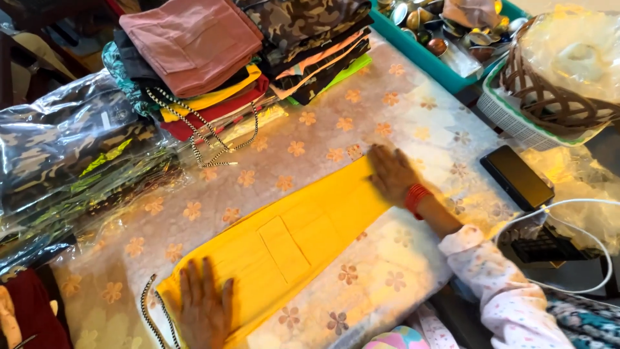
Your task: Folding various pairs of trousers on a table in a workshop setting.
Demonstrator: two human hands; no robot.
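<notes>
Both hands, left hand (205, 309) and right hand (391, 173), press open-fingered on soft, light yellow shorts (290, 242); the waistband end looks the easiest hold.

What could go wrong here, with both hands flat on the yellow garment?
1. The black-and-white drawstring cord trails loose beside the left hand and might snag or get trapped under the yellow folded cloth garment.
2. The stack of folded clothes stands close by, its own cords hanging down; a sweep of the garment could catch them.
3. The black phone with its white cable lies near the right hand; the sleeve might knock it.
</notes>
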